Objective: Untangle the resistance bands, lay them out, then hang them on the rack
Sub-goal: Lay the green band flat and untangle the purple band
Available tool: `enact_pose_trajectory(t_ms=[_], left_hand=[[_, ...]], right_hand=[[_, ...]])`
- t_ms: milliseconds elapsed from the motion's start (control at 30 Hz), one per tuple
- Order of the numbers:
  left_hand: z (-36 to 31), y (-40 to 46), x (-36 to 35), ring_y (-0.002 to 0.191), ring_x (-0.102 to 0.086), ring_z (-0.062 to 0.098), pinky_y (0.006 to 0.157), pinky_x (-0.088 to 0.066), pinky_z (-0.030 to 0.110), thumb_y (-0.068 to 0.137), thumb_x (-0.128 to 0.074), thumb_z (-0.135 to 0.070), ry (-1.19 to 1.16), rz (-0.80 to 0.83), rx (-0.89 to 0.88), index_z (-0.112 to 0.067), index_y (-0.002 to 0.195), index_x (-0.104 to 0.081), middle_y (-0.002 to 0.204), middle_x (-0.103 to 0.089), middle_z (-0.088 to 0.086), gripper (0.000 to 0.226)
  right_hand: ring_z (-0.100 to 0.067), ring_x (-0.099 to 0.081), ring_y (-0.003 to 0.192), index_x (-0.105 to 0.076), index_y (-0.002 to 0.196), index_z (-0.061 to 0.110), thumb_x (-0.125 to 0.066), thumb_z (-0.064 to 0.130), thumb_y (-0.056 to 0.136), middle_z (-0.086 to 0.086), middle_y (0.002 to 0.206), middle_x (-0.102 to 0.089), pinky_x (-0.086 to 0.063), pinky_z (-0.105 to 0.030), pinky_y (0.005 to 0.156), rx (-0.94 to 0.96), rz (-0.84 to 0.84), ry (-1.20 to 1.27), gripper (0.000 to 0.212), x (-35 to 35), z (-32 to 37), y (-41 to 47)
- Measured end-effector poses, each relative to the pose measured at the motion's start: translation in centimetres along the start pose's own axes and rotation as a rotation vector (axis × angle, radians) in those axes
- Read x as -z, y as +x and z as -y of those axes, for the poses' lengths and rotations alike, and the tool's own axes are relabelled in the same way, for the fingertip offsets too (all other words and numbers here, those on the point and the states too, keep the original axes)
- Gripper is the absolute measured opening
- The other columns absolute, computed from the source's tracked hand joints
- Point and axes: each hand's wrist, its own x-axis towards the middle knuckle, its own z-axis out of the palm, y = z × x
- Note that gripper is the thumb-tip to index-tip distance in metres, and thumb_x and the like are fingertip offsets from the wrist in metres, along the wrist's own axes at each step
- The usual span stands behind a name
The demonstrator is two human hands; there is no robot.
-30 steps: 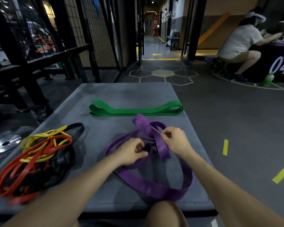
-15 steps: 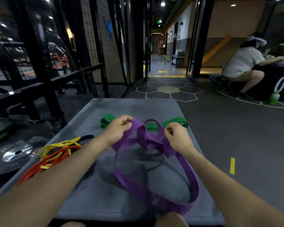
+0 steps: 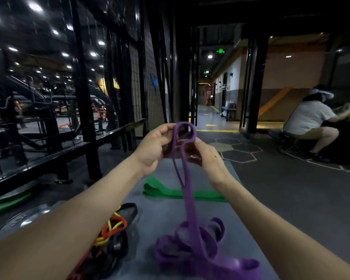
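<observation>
I'm mid-untangle: my left hand (image 3: pixel 154 146) and right hand (image 3: pixel 205 156) pinch the purple band (image 3: pixel 187 190) at twelve o'clock, its coils seemingly knotted on the mat (image 3: pixel 168 217) at six. Next, I should shake the loops free beside the green band (image 3: pixel 170 191).

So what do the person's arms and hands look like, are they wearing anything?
Nothing that shows. Both forearms are bare, with no sleeves in view. The left hand and right hand wear no gloves, and no watch, bracelet or ring shows on either.
</observation>
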Motion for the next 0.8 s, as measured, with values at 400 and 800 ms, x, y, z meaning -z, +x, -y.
enact_pose_trajectory(t_ms=[400,800], left_hand=[[-3.7,0.2,3.8,0.061,-0.044,0.01,0.06,-0.038,0.022,0.098,-0.033,-0.007,-0.064,-0.194,-0.007,-0.014,0.086,-0.064,0.064,-0.053,-0.003,0.034],[-2.9,-0.1,3.1,0.097,-0.06,0.016,0.09,-0.05,0.032,0.087,-0.06,-0.014,0.192,0.062,0.03,-0.017,0.103,-0.06,0.102,-0.065,0.003,0.016]], right_hand=[[-0.014,-0.056,0.071,-0.059,0.091,0.01,-0.067,-0.002,0.08,-0.005,0.078,-0.06,-0.048,-0.018,0.061,-0.038,-0.063,-0.037,0.018,0.1,2.2,3.3],[-0.01,-0.056,0.076,-0.06,0.09,0.012,-0.062,0.001,0.083,0.0,0.079,-0.06,-0.048,-0.024,0.078,0.104,-0.045,0.14,0.013,-1.9,7.4,6.3]])
